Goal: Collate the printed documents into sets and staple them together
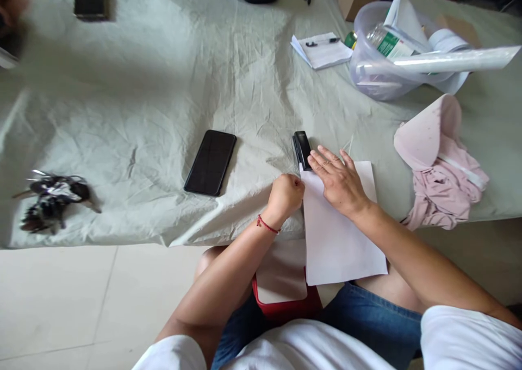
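Note:
White sheets of paper lie over the near edge of a table covered in pale green cloth. My right hand rests flat on the paper's top part, fingers spread, fingertips touching a black stapler at the paper's top left corner. My left hand is closed in a fist at the paper's left edge, just below the stapler; whether it pinches the paper I cannot tell. A red thread circles my left wrist.
A black phone lies left of the stapler. A bunch of keys sits at the far left, a pink cap and cloth at the right. Behind are a notepad with pen, a clear plastic tub and a dark box.

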Demonstrator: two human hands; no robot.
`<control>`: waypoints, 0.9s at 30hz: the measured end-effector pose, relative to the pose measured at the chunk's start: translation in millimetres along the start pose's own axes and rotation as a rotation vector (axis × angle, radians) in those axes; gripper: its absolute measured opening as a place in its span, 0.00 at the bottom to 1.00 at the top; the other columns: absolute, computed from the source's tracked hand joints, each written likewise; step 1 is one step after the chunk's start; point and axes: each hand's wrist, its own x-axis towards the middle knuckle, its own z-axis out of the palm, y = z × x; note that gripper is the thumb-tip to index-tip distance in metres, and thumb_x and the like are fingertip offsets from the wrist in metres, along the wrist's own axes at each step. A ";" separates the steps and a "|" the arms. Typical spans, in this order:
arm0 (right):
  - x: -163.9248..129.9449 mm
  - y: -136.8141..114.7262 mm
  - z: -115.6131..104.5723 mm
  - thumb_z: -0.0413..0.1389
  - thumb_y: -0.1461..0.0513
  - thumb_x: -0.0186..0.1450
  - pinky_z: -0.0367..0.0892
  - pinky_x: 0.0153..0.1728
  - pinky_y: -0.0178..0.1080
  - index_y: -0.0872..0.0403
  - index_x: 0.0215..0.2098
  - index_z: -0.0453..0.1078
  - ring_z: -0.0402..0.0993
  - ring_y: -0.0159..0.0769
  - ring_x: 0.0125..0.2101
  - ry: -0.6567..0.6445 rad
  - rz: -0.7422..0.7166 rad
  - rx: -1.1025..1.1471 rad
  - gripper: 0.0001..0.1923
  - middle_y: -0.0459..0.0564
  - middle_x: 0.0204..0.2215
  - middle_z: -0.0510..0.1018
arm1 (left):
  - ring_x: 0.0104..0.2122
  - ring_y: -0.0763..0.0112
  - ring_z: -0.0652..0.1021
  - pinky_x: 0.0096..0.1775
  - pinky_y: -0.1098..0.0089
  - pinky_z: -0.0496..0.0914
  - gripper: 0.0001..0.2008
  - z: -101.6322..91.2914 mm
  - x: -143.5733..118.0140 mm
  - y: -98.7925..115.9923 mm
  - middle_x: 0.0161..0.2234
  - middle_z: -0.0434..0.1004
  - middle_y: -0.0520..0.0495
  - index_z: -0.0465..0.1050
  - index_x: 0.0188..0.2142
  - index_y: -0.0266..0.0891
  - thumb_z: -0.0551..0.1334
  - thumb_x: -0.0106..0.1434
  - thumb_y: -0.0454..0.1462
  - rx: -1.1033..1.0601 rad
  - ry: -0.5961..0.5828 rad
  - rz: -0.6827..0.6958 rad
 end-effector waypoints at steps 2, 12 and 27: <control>-1.6 -3.2 3.9 0.43 0.74 0.76 0.60 0.78 0.63 0.52 0.75 0.70 0.66 0.43 0.77 0.021 0.014 -0.002 0.34 0.55 0.73 0.74 | 0.23 0.70 0.64 0.31 0.67 0.59 0.20 0.5 1.2 -0.5 0.16 0.63 0.51 0.60 0.18 0.43 0.57 0.66 0.29 0.013 -0.004 -0.006; -7.4 -11.1 16.9 0.42 0.73 0.78 0.67 0.76 0.54 0.57 0.77 0.67 0.65 0.43 0.78 0.042 0.032 0.047 0.33 0.61 0.75 0.70 | 0.22 0.70 0.65 0.31 0.67 0.59 0.20 3.0 2.6 -2.9 0.16 0.64 0.52 0.59 0.19 0.45 0.57 0.66 0.30 0.029 -0.001 0.014; -29.8 30.8 -16.9 0.52 0.60 0.77 0.70 0.72 0.65 0.50 0.60 0.82 0.79 0.54 0.65 0.404 0.326 0.378 0.20 0.58 0.61 0.85 | 0.22 0.73 0.65 0.30 0.68 0.58 0.14 7.6 -36.8 -8.2 0.19 0.63 0.56 0.66 0.25 0.42 0.58 0.68 0.36 -0.087 -0.085 0.111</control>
